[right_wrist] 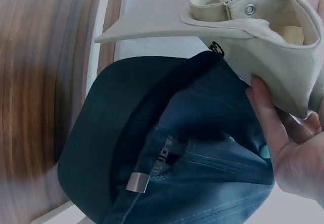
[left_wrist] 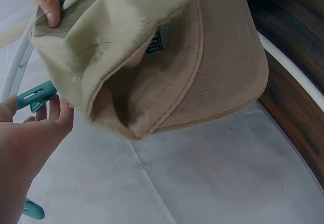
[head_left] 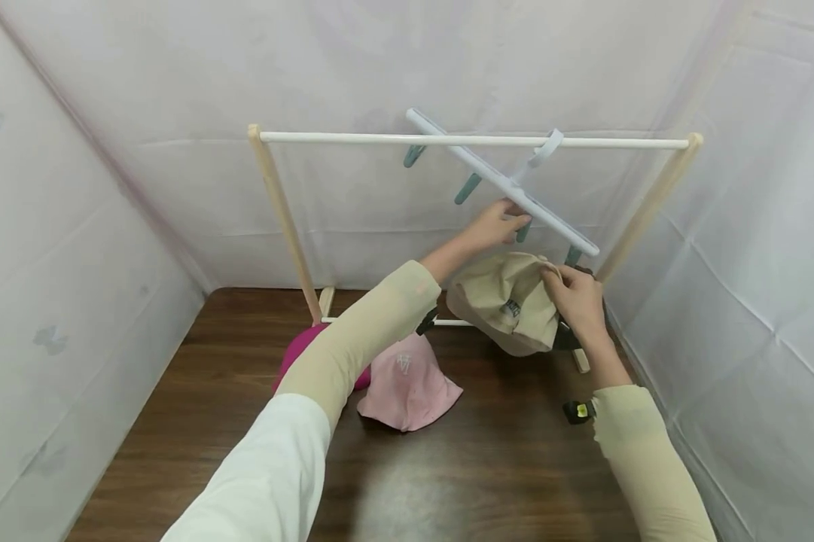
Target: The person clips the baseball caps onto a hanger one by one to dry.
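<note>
My left hand [head_left: 493,227] pinches a teal clip [left_wrist: 38,94] on the white hanger [head_left: 488,173], thumb on one side and fingers on the other. A beige baseball cap [head_left: 491,293] is held by my right hand [head_left: 578,299], its crown creased between thumb and fingers just under the hanger. In the left wrist view the cap's edge lies close beside my left fingertips, and its brim points away to the right. Behind it, a dark blue cap [right_wrist: 212,133] hangs near the hanger's right end, where another teal clip [head_left: 572,256] shows.
The hanger's hook [head_left: 547,147] sits over the white rail [head_left: 352,138] of a wooden-sided rack [head_left: 281,203]. A pink cap [head_left: 407,384] and a magenta cap [head_left: 301,350], partly behind my left sleeve, lie on the brown tabletop [head_left: 501,467]. White cloth walls [head_left: 142,90] surround the table.
</note>
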Available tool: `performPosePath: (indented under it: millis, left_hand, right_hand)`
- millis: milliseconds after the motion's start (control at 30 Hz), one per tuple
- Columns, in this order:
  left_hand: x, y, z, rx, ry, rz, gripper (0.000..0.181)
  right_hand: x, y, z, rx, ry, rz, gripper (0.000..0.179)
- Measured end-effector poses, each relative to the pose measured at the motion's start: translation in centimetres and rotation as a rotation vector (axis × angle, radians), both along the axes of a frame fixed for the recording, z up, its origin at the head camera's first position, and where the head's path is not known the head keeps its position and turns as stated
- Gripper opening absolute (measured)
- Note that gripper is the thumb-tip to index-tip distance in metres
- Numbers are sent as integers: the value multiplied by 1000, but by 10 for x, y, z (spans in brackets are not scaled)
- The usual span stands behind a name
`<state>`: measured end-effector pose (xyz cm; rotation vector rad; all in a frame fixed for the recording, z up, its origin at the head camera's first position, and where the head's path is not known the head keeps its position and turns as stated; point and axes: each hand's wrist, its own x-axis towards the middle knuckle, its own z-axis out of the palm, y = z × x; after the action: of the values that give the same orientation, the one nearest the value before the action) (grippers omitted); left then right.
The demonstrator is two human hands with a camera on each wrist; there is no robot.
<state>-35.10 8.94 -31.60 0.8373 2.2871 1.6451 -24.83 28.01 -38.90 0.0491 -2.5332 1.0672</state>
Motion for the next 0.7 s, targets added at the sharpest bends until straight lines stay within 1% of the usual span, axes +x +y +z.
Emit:
performPosePath:
  millis: [100,200,267,467,700]
  left_hand:
    - [-2,-1,-2,19,10,17,39]
    - [-4,-1,-4,52,36,29,37]
    - [-4,-1,-5,65,41,42,37]
    - [-1,-3,-4,57,24,85,34]
    - [3,-4,-2,80,47,118,33]
  right_hand:
    - [-1,-4,-1,-5,12,-14,45]
    - [0,-6,-1,-19,23,-41,44]
    - [1,-7,-1,-22,27,-52,43]
    - [4,-9,-3,-40,-1,-54,43]
    - [4,-9,-2,-45,14,-54,43]
